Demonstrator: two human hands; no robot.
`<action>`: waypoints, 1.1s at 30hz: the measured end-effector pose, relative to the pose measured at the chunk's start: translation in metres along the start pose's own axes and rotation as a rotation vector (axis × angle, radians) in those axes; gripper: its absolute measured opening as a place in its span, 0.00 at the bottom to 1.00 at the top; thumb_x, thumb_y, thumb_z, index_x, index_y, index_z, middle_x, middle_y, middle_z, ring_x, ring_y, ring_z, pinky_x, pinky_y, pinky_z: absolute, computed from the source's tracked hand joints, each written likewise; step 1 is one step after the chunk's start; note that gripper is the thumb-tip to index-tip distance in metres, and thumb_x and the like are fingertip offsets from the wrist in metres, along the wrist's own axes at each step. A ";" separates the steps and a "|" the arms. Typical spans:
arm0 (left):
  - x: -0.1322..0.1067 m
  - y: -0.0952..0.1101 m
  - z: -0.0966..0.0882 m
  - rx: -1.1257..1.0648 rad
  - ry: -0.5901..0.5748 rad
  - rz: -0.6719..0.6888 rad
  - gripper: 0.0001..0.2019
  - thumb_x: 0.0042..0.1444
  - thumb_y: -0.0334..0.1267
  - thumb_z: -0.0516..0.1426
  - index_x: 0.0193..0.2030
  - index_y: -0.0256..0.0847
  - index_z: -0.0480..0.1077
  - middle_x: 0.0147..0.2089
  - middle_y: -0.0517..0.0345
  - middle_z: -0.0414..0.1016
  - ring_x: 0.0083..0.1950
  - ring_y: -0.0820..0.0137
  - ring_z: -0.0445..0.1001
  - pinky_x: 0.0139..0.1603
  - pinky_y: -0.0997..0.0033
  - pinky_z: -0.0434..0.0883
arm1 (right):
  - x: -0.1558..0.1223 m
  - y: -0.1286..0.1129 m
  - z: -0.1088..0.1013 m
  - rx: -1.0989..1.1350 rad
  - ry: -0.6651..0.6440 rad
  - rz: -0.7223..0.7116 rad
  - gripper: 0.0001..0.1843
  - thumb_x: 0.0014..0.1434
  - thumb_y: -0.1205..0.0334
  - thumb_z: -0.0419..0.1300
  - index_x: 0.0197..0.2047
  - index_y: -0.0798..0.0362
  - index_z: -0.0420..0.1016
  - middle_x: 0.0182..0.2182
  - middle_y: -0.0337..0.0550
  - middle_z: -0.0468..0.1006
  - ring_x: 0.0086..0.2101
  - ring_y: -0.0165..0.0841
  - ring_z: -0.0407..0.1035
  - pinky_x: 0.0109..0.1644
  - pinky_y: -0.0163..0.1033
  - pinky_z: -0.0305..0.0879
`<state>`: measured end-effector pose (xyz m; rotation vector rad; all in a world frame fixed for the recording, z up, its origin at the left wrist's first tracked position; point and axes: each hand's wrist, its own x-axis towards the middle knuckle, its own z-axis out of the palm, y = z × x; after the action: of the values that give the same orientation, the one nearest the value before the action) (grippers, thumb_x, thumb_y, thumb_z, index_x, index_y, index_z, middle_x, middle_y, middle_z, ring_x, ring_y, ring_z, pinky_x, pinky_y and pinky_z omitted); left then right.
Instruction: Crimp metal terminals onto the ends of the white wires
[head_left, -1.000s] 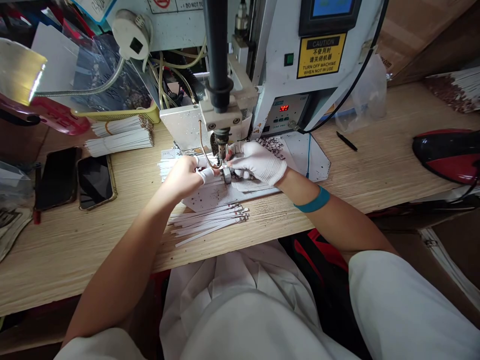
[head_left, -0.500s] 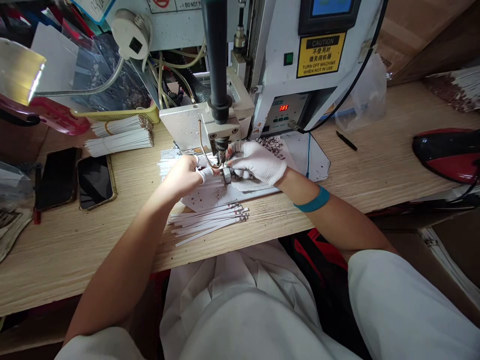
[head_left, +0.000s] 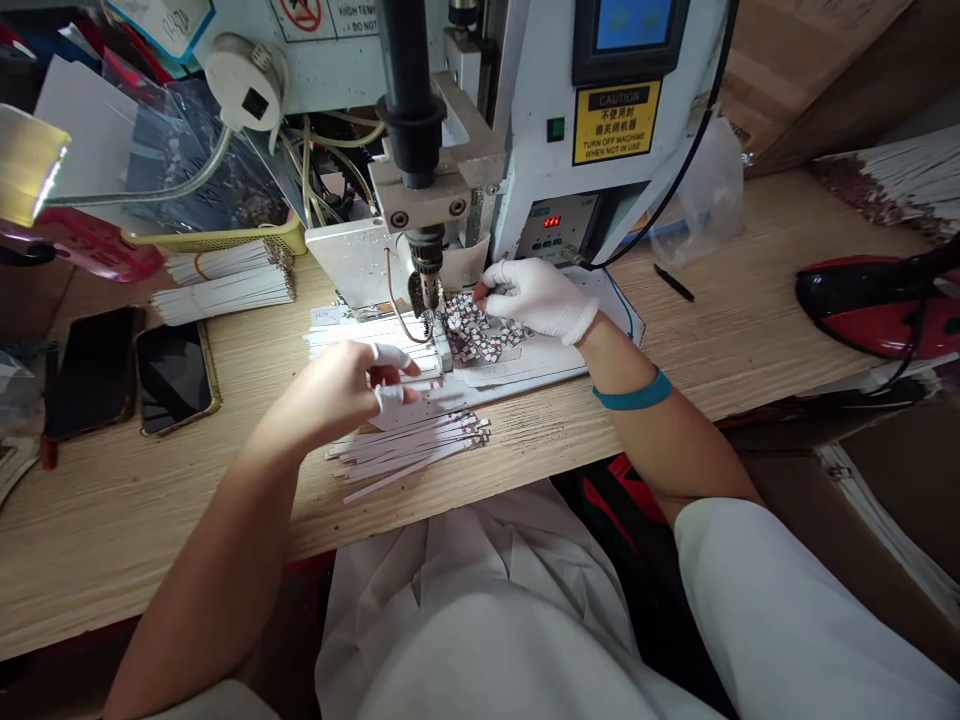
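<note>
My left hand (head_left: 337,392), with white finger cots on its tips, is just in front of the machine's tip, above the near strips. Its fingers are closed on a thin white strip (head_left: 430,385) whose end sticks out to the right. My right hand (head_left: 541,300), in a white glove, hovers over a heap of small white-and-dark chips (head_left: 484,335). Its fingertips are pinched together; what they hold, if anything, is too small to make out. Between the hands stands the machine's pressing head (head_left: 426,262). White strips (head_left: 367,335) lie side by side left of it.
More strips (head_left: 409,450) lie loosely at the table's front edge. Two phones (head_left: 176,375) and bundled strips (head_left: 232,285) are at left. A black pen-like stick (head_left: 673,282) and a red-black iron (head_left: 877,310) are at right. A yellow caution label (head_left: 616,122) marks the machine.
The pressing head has risen. My left hand has drawn back toward me with the strip. My right hand has moved off the machine's tip to the chip heap. The view has shifted slightly.
</note>
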<state>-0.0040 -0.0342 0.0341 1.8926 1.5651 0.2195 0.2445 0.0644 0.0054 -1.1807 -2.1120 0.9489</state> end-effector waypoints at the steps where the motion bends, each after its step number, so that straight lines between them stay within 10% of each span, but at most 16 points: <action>1: -0.002 0.002 0.003 0.017 -0.060 0.023 0.15 0.48 0.46 0.61 0.40 0.42 0.78 0.29 0.58 0.76 0.29 0.68 0.71 0.29 0.72 0.64 | -0.001 0.000 -0.002 -0.054 -0.023 -0.015 0.08 0.50 0.66 0.58 0.34 0.57 0.77 0.31 0.43 0.78 0.34 0.34 0.70 0.39 0.39 0.63; 14: 0.025 -0.010 0.028 0.310 0.162 0.028 0.10 0.47 0.31 0.52 0.32 0.39 0.74 0.34 0.52 0.77 0.34 0.64 0.73 0.36 0.69 0.67 | 0.000 0.004 0.025 -0.313 -0.064 -0.010 0.06 0.49 0.70 0.59 0.29 0.55 0.78 0.30 0.41 0.79 0.33 0.34 0.70 0.39 0.38 0.62; 25: 0.021 -0.014 0.012 0.009 0.103 0.069 0.11 0.53 0.40 0.52 0.34 0.37 0.74 0.29 0.56 0.75 0.30 0.69 0.69 0.31 0.74 0.63 | -0.004 -0.008 0.033 0.595 -0.161 0.211 0.03 0.54 0.73 0.61 0.34 0.58 0.72 0.28 0.42 0.74 0.21 0.23 0.63 0.21 0.31 0.61; 33: 0.022 -0.017 0.009 -0.286 0.076 -0.032 0.19 0.52 0.54 0.57 0.35 0.37 0.74 0.30 0.59 0.72 0.30 0.71 0.65 0.29 0.74 0.59 | -0.003 -0.005 0.044 0.771 -0.273 0.201 0.06 0.54 0.73 0.61 0.36 0.56 0.71 0.25 0.38 0.71 0.18 0.22 0.60 0.18 0.29 0.55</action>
<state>-0.0075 -0.0158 0.0113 1.6519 1.5223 0.4796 0.2117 0.0458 -0.0178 -0.8865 -1.5507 1.8813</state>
